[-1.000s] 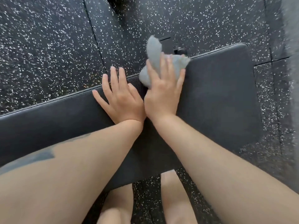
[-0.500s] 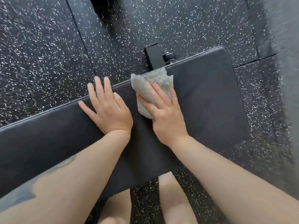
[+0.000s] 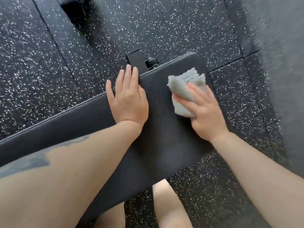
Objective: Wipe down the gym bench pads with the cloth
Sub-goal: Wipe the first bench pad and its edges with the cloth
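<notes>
From the head camera I see my right hand point(image 3: 205, 111) pressing a crumpled grey cloth point(image 3: 185, 89) flat onto the black bench pad point(image 3: 164, 145) near its far right corner, fingers spread over it. My left hand point(image 3: 128, 99) lies open and empty, palm down on the pad's far edge, beside a black bracket point(image 3: 136, 60). Speckled floor point(image 3: 49, 63) surrounds the bench.

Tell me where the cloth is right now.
The cloth lies on the bench pad near its right end, pressed under the right hand; the left hand rests flat beside it.
</notes>
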